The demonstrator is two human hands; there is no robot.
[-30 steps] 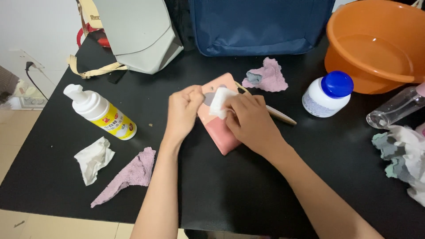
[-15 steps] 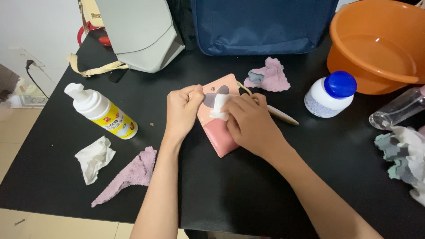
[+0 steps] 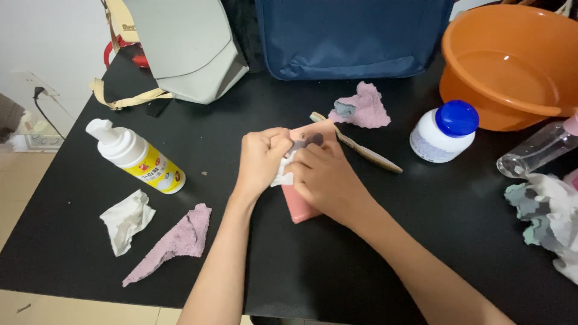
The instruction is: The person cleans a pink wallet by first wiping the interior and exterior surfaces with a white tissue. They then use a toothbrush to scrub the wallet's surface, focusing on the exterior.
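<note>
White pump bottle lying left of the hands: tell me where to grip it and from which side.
Grip the pump bottle around its yellow-and-white body, coming down from above with fingers across its width. It lies on its side on the black table, nozzle toward the upper left, so the round body is the widest bare part; the crumpled tissue lies apart below.

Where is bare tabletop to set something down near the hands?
Bare patches: between the foam bottle and left hand; near edge beyond the right hand, below the white jar. Crowded: far right, by the basin and rags.
</note>
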